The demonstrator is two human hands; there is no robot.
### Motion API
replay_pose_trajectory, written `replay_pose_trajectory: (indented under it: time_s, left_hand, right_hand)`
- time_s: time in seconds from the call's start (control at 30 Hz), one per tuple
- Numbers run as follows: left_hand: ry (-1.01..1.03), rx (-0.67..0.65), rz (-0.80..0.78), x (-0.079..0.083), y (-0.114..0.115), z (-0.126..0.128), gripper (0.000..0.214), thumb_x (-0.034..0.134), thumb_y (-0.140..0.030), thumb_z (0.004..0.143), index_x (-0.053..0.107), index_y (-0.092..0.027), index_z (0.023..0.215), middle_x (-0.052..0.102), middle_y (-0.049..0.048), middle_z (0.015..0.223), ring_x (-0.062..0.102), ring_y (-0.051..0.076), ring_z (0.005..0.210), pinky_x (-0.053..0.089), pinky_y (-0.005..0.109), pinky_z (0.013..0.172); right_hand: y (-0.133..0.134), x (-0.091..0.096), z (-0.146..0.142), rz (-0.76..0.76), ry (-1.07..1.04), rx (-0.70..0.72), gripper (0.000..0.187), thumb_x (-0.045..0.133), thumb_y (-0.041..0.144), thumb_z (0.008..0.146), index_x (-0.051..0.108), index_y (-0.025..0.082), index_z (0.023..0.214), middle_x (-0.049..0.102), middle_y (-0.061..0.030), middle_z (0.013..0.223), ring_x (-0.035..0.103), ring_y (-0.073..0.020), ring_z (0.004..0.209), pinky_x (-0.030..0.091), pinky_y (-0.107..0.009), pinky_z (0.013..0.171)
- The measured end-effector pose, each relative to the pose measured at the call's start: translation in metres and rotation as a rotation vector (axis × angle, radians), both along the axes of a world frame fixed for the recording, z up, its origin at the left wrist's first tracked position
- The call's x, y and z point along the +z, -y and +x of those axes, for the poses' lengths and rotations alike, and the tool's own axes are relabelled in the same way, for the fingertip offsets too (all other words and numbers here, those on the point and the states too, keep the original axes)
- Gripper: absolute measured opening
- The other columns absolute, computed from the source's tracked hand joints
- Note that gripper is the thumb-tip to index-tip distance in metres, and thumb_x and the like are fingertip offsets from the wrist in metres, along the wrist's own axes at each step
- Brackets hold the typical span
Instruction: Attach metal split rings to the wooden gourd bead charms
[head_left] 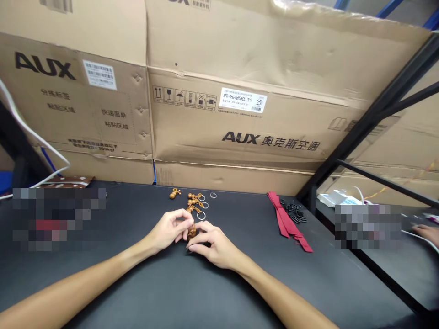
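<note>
Both my hands meet over the dark table (pixel 144 278), closed around a small brown wooden gourd charm (pixel 192 232). My left hand (pixel 173 227) pinches its upper end, where a cord seems to be, though the fingers hide the detail. From the other side my right hand (pixel 211 243) grips the charm with thumb and fingers. A small dark piece shows under the right fingertips, too small to name. Just beyond lie several gourd keychains (pixel 193 201) with cords and metal rings (pixel 201 215). Farther left rests a gourd charm (pixel 174 193), and a loose ring (pixel 213 195) lies to the right.
Red fabric strips (pixel 286 219) lie at the right beside a pile of black clips or buckles (pixel 295 213). Large cardboard boxes (pixel 219 146) form a wall behind the table. A black metal frame (pixel 372 121) slants along the right, with another person's hand (pixel 425 232) beyond it.
</note>
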State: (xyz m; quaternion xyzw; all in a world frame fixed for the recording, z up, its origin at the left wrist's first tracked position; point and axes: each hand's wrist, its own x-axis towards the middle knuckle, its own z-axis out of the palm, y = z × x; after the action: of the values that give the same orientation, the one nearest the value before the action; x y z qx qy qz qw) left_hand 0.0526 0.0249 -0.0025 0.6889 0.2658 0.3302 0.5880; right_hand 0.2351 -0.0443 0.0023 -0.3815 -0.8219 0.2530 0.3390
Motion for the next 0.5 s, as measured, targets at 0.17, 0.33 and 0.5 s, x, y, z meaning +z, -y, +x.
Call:
replay_pose_trajectory:
  time_s: [0.17, 0.33, 0.5]
  left_hand:
    - [-0.019, 0.015, -0.019, -0.001, -0.001, -0.001, 0.031, 0.058, -0.046, 0.086, 0.053, -0.015, 0.083, 0.053, -0.0057, 0.052, 0.037, 0.005, 0.039, 0.028, 0.016, 0.040]
    - [0.013, 0.004, -0.062, -0.003, -0.003, -0.001, 0.031, 0.056, -0.045, 0.088, 0.053, -0.015, 0.085, 0.057, -0.0040, 0.057, 0.041, 0.005, 0.041, 0.029, 0.016, 0.040]
    - [0.066, 0.000, -0.115, -0.003, -0.005, -0.001, 0.030, 0.059, -0.043, 0.087, 0.053, -0.014, 0.082, 0.058, -0.0028, 0.058, 0.044, 0.005, 0.044, 0.031, 0.016, 0.042]
  right_hand:
    - [-0.001, -0.004, -0.003, -0.044, -0.035, -0.019, 0.013, 0.062, 0.027, 0.087, 0.074, 0.021, 0.088, 0.065, -0.0038, 0.094, 0.057, -0.0168, 0.092, 0.043, -0.029, 0.087]
    - [-0.004, 0.000, 0.004, -0.213, -0.218, 0.008, 0.020, 0.061, 0.034, 0.087, 0.073, 0.018, 0.083, 0.064, -0.0035, 0.090, 0.059, -0.0152, 0.085, 0.044, -0.026, 0.081]
    - [-0.008, 0.000, 0.009, -0.401, -0.354, 0.041, 0.024, 0.063, 0.039, 0.083, 0.070, 0.017, 0.080, 0.062, -0.0026, 0.089, 0.055, -0.0109, 0.070, 0.045, -0.024, 0.069]
